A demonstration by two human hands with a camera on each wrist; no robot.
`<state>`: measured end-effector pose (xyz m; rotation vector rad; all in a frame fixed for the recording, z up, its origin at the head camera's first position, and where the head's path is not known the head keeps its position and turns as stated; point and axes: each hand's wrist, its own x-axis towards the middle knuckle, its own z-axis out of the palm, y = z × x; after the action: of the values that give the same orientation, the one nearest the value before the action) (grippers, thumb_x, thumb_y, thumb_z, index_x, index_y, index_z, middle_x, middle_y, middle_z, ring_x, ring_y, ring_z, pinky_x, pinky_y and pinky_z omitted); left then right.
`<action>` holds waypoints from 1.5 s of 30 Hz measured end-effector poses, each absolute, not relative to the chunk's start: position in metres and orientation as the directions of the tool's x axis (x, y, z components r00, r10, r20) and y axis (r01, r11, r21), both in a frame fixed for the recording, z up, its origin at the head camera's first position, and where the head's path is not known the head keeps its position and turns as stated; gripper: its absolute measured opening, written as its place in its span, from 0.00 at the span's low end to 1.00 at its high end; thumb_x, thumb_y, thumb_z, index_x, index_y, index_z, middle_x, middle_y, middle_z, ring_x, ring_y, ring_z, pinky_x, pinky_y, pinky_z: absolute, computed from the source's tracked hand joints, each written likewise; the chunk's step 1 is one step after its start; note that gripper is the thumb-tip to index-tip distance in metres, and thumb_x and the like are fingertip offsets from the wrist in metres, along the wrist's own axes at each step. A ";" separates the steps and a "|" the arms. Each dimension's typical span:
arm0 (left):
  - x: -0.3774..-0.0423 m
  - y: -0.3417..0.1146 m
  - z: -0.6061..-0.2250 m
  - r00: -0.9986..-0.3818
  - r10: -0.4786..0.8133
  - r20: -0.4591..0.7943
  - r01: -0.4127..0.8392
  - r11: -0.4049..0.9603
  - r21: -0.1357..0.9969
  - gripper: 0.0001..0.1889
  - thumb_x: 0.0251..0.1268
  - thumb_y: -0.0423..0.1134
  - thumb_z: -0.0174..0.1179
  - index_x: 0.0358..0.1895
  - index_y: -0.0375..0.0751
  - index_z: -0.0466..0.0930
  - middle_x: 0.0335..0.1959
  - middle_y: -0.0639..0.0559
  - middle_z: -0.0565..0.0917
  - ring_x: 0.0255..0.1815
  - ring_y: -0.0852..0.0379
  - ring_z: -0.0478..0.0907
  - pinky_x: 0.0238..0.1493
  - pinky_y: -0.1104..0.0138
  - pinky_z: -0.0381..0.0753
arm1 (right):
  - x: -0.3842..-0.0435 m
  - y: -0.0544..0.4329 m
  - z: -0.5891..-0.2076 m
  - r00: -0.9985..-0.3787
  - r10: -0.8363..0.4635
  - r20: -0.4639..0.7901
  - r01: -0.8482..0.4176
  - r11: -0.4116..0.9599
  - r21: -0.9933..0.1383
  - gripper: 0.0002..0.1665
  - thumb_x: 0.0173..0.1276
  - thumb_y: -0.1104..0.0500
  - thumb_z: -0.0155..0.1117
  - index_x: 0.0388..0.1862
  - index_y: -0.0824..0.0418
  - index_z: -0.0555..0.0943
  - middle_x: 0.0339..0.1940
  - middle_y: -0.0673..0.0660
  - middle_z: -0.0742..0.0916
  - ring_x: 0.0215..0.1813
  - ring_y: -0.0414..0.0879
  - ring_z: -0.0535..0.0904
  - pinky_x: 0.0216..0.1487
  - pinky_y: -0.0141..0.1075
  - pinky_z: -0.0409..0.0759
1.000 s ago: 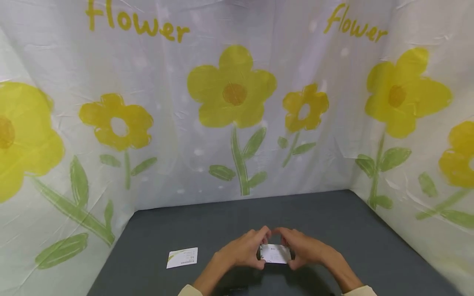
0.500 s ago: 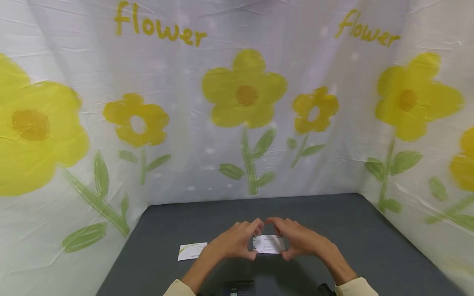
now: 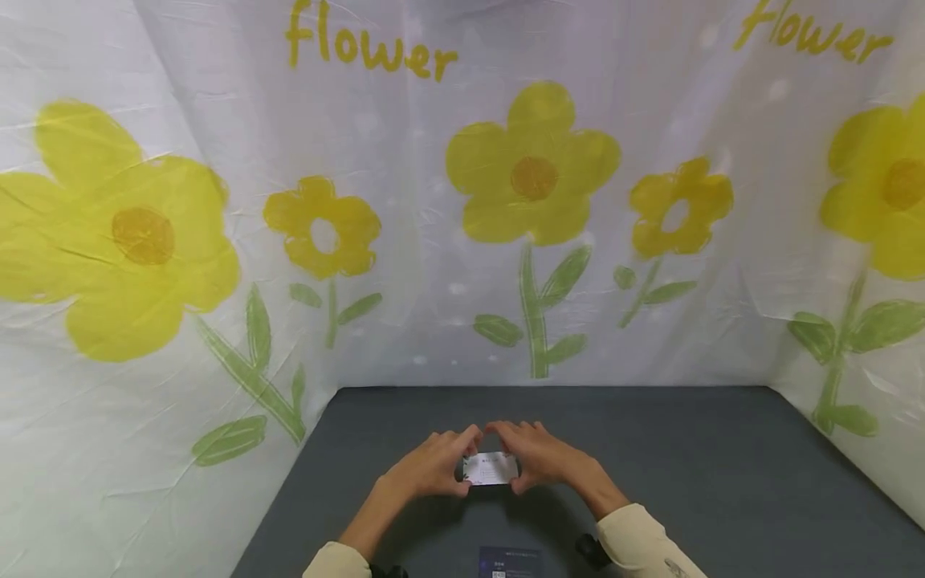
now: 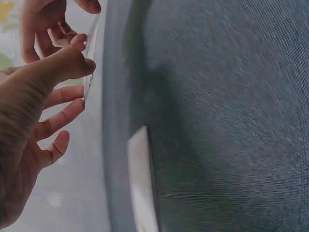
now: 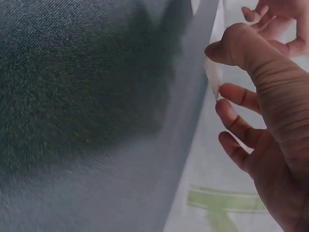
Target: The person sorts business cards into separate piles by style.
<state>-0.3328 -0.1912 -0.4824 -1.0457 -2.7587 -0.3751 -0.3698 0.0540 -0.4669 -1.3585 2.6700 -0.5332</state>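
Note:
A white business card (image 3: 491, 469) with printed text and a leaf motif at its left end is held level above the dark tabletop in the head view. My left hand (image 3: 431, 464) pinches its left end between thumb and fingers. The opposite end is pinched by my right hand (image 3: 538, 457). Both wrist views show the card nearly edge-on, a thin pale strip (image 4: 91, 60) between thumb and fingertips. A second white card (image 4: 141, 181) lies on the table in the left wrist view; in the head view my left arm hides it.
A dark blue card or flat box (image 3: 510, 560) with a QR-like square lies at the table's near edge, partly cut off. The dark grey table (image 3: 686, 474) is bounded by white curtains (image 3: 426, 321) printed with yellow flowers at the back and sides.
The head view has turned left. Both hands, still gripping the card, have moved leftward over the table; the second card has gone behind my left arm. The dark blue item has come into view.

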 end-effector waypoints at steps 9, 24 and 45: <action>-0.346 -0.190 -0.515 -0.752 0.635 0.177 0.659 0.730 0.181 0.22 0.52 0.40 0.77 0.51 0.47 0.79 0.44 0.54 0.89 0.40 0.63 0.81 0.42 0.68 0.81 | -0.378 0.051 -0.497 -0.617 -0.786 0.039 -0.747 0.569 -0.344 0.53 0.53 0.59 0.84 0.75 0.61 0.66 0.46 0.52 0.84 0.44 0.41 0.76 0.56 0.52 0.72; -0.322 -0.149 -0.481 -0.772 0.608 0.183 0.633 0.761 0.139 0.21 0.67 0.52 0.71 0.59 0.54 0.81 0.59 0.55 0.87 0.57 0.53 0.85 0.54 0.46 0.82 | -0.343 0.108 -0.468 -0.664 -0.741 0.099 -0.737 0.627 -0.253 0.35 0.68 0.51 0.75 0.71 0.51 0.75 0.59 0.53 0.77 0.58 0.52 0.76 0.58 0.57 0.72; -0.283 -0.079 -0.442 -0.713 0.681 0.168 0.700 0.705 0.115 0.20 0.71 0.58 0.64 0.60 0.56 0.80 0.59 0.57 0.87 0.57 0.55 0.86 0.56 0.50 0.83 | -0.285 0.214 -0.424 -0.741 -0.651 0.165 -0.671 0.710 -0.214 0.26 0.71 0.49 0.72 0.65 0.48 0.79 0.58 0.51 0.81 0.56 0.53 0.78 0.55 0.60 0.75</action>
<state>-0.2834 -0.0788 -0.4422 -1.1364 -2.7958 -0.2587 -0.2853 0.2138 -0.4240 -1.1530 2.9762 -0.4209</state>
